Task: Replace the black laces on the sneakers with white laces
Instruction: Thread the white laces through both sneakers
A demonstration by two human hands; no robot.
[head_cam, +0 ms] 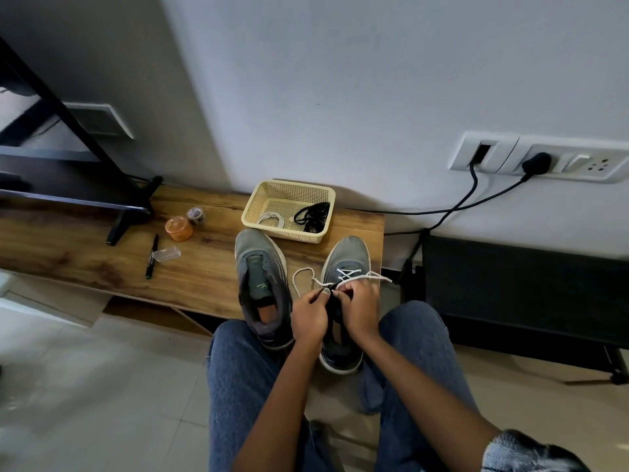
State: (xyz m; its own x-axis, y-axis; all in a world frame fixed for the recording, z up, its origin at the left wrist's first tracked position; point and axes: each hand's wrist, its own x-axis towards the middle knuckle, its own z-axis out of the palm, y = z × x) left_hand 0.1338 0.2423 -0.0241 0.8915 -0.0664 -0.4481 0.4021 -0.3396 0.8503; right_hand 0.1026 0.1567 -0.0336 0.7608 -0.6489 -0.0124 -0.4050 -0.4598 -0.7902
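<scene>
Here both my hands meet over the right sneaker (pixel 345 264) — my left hand (pixel 308 316) and right hand (pixel 357 310) each close a pinching grip on the white lace (pixel 354 274). Beyond it on the desk (pixel 204 274), the basket (pixel 289 212) holds the black laces (pixel 313 216).

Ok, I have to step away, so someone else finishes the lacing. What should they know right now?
Left hand and right hand: both pinching the white lace at the right sneaker.
Right sneaker: white lace crossed through the front eyelets, upper ones not yet laced.
Left sneaker: no lace visible.
Basket: removed black laces and the spare white lace.
Left: finish the right sneaker, lace the left one.
</scene>
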